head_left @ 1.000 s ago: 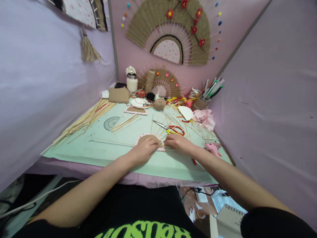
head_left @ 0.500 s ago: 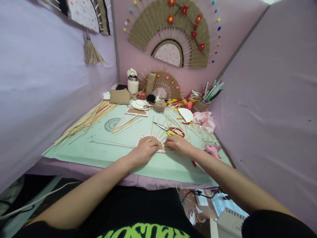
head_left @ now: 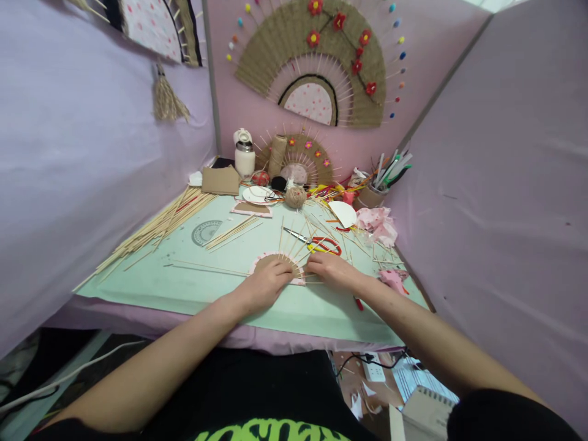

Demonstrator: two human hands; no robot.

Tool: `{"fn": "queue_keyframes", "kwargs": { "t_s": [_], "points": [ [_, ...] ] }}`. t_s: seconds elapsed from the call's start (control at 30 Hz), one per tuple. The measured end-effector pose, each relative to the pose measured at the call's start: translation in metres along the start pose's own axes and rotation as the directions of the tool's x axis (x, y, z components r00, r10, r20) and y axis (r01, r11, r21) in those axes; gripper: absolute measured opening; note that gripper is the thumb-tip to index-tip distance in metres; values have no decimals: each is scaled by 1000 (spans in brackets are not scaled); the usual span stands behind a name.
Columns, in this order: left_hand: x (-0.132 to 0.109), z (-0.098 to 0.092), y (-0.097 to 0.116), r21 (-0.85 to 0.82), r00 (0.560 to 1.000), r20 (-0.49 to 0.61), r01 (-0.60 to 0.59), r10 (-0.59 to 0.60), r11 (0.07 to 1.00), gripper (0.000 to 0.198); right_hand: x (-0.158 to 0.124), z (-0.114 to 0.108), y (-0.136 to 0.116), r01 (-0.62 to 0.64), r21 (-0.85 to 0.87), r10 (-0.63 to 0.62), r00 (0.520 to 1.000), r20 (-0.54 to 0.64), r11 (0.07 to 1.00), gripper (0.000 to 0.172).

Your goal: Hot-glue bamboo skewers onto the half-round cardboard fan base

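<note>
A half-round piece of brown cardboard (head_left: 263,264) with a pink-and-white spotted border lies on the table near its front edge. Thin bamboo sticks (head_left: 294,244) fan out from its curved rim, and a long pair (head_left: 209,268) points left. My left hand (head_left: 271,283) rests across the cardboard, its fingers bent and pressed down on it. At the right rim, my right hand (head_left: 331,269) is closed with fingertips pinched around a stick; the fingers partly hide it. Red-and-yellow-handled pliers (head_left: 316,244) lie just beyond my right hand.
Bamboo sticks (head_left: 151,229) are heaped at the left, near a protractor (head_left: 206,233). Behind lie a twine ball (head_left: 295,197), a white bottle (head_left: 245,160) and a tool holder (head_left: 370,196). A pink glue gun (head_left: 394,280) lies right. Cloth walls (head_left: 496,184) enclose the table.
The whole view has shifted slightly left. Both hands stay at the cardboard with hardly any visible movement.
</note>
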State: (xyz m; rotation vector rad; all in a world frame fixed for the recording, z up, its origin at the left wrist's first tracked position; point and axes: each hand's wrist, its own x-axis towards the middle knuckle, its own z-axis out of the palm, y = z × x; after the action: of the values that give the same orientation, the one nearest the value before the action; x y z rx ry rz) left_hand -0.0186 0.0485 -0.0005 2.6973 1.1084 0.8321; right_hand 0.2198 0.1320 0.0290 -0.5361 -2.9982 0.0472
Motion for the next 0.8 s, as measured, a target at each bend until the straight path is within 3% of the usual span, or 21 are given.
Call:
{"fn": "queue_keyframes", "kwargs": {
  "t_s": [0.27, 0.8],
  "points": [
    [-4, 2, 0, 31, 998, -51, -30, 32, 999, 27, -6, -9, -8, -60, 73, 62, 998, -22, 995, 22],
    [-5, 3, -1, 54, 994, -85, -58, 62, 997, 29, -3, -1, 2, 25, -34, -26, 999, -18, 999, 21]
  ]
}}
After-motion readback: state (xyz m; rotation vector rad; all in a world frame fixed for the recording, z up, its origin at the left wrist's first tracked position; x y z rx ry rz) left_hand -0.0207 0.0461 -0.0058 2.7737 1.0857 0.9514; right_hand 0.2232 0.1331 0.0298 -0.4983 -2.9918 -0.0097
